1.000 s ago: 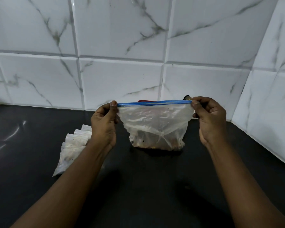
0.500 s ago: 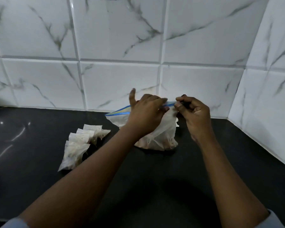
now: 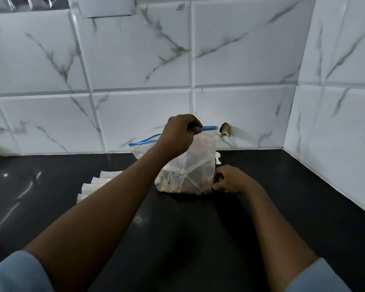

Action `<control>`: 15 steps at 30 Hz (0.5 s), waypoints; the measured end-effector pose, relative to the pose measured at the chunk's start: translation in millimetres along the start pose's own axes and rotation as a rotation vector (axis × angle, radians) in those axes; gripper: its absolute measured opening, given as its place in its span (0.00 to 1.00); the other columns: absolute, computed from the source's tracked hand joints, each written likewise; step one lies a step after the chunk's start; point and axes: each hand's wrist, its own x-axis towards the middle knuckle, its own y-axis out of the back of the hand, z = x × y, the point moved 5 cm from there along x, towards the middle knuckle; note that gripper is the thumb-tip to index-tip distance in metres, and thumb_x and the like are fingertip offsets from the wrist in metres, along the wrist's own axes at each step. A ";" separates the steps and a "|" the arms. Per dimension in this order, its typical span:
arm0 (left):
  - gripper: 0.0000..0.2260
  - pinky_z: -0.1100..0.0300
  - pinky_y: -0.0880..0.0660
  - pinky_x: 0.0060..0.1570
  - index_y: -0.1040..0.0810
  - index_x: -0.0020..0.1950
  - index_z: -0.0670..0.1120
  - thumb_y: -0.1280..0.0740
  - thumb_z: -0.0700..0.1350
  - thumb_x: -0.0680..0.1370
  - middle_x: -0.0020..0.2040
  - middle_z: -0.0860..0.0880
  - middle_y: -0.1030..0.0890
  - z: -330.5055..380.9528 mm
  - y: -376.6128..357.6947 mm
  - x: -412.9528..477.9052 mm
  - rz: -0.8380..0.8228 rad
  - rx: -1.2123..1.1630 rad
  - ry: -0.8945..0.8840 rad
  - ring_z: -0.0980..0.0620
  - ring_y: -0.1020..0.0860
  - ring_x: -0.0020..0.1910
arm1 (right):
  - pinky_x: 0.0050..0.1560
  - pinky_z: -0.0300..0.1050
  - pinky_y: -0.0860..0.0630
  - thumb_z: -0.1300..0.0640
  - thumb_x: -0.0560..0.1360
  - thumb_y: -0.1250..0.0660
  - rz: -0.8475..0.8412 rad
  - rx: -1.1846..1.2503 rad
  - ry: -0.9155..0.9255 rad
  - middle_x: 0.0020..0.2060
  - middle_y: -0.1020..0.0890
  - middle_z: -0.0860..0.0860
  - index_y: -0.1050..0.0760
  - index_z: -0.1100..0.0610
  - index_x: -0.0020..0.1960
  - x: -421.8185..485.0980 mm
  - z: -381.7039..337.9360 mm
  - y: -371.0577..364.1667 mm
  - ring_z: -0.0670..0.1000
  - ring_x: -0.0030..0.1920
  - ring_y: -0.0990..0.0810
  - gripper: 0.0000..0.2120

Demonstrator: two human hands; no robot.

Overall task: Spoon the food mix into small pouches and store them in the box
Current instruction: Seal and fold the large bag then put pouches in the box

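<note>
Your right hand (image 3: 230,180) has dropped from the top of the bag to its lower right corner, while your left hand (image 3: 178,135) stays up on the seal, now holding it alone.

The black counter (image 3: 198,228) carries everything. The zip bag (image 3: 194,165) stands on it near the back wall, hanging from your left hand, with the food mix (image 3: 173,186) settled in its bottom. The small pouches (image 3: 93,185) lie fanned on the counter to the left, partly behind your left forearm and apart from the bag. No box is in view.

The blue zip strip (image 3: 209,128) runs left to right, sagging lower at its left end. Your left thumb and fingers pinch it near the middle, so the mouth lies along that line on both sides of your grip. Your right fingers are curled against the bag's corner; I cannot tell whether they grip the film or only touch it. The right hand is nearer the food; the left is the one at the opening, so I judge the seal gets parted next.
</note>
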 end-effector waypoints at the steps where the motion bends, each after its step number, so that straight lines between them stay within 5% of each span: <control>1: 0.05 0.79 0.32 0.40 0.15 0.53 0.45 0.30 0.39 0.81 0.45 0.52 0.17 0.7 -0.8 0.3 -0.005 0.008 -0.005 0.60 0.22 0.41 | 0.39 0.40 0.23 0.59 0.76 0.25 0.019 -0.007 -0.007 0.47 0.17 0.50 0.21 0.50 0.49 0.5 0.0 -1.8 0.49 0.43 0.17 0.08; 6: 0.07 0.75 0.32 0.40 0.15 0.54 0.45 0.32 0.39 0.82 0.44 0.53 0.18 -1.0 1.8 1.0 0.010 0.035 0.006 0.60 0.24 0.41 | 0.39 0.38 0.26 0.60 0.77 0.27 0.055 -0.023 0.003 0.48 0.17 0.50 0.20 0.51 0.50 0.0 -5.9 -0.8 0.47 0.43 0.18 0.05; 10: 0.08 0.56 0.23 0.42 0.14 0.49 0.45 0.33 0.36 0.80 0.44 0.48 0.15 -6.4 25.4 13.2 0.123 0.020 0.026 0.49 0.20 0.42 | 0.37 0.37 0.29 0.59 0.78 0.28 0.064 -0.078 0.014 0.46 0.17 0.49 0.20 0.50 0.47 -2.7 0.3 1.4 0.46 0.42 0.20 0.05; 15: 0.11 0.55 0.23 0.44 0.15 0.48 0.46 0.34 0.35 0.80 0.44 0.48 0.15 -11.2 21.7 16.3 0.046 0.043 0.024 0.47 0.19 0.43 | 0.41 0.35 0.31 0.59 0.79 0.29 0.026 -0.140 -0.009 0.49 0.20 0.47 0.22 0.49 0.52 -5.5 -0.4 1.1 0.42 0.45 0.23 0.06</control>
